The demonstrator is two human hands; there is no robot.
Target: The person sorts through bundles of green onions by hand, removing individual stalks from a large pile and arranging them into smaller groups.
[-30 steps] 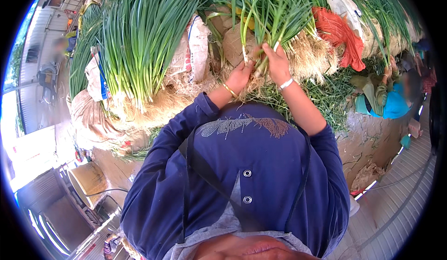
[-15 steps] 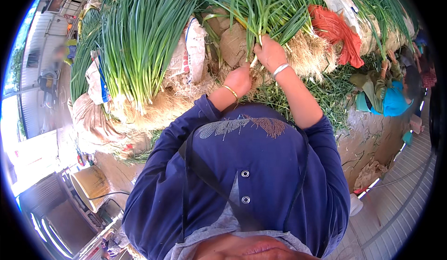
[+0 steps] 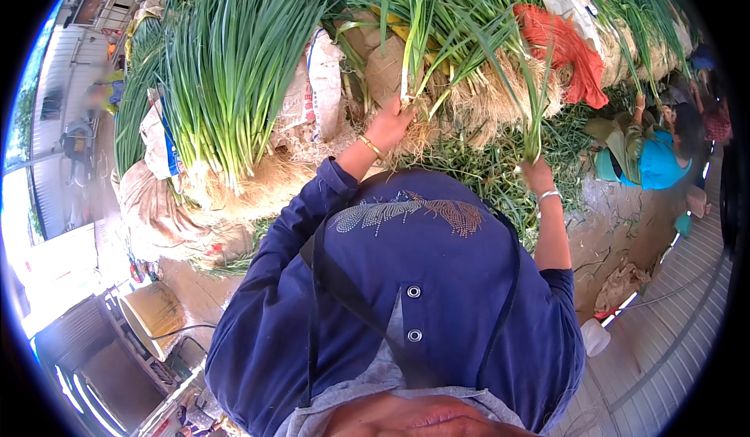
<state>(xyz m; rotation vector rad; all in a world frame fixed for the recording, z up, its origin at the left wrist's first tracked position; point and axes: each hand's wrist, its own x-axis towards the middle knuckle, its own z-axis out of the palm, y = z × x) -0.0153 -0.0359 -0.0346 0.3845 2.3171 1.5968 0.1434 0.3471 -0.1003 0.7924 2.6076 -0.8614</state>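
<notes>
My left hand [image 3: 388,127] is closed round the root end of a few green onions [image 3: 409,62], whose white stalks and long leaves point away from me. Out to the right, over the leaf litter, my right hand [image 3: 537,176] is closed on a small bunch of green onion leaves [image 3: 534,124] that stands up from its fingers. A large pile of green onions [image 3: 234,85] with bushy pale roots lies at the left. More onions with matted roots [image 3: 500,93] are heaped just beyond my hands.
Torn leaves [image 3: 492,163] cover the ground between me and the heap. A white sack [image 3: 322,77] and red mesh cloth [image 3: 574,54] lie among the onions. At the right, a person in turquoise [image 3: 664,159] works nearby. A yellowish bucket [image 3: 152,316] lies at the lower left.
My right hand has left my left hand and swung right and toward me, carrying leaves away. My left hand has shifted slightly left, still gripping the onions.
</notes>
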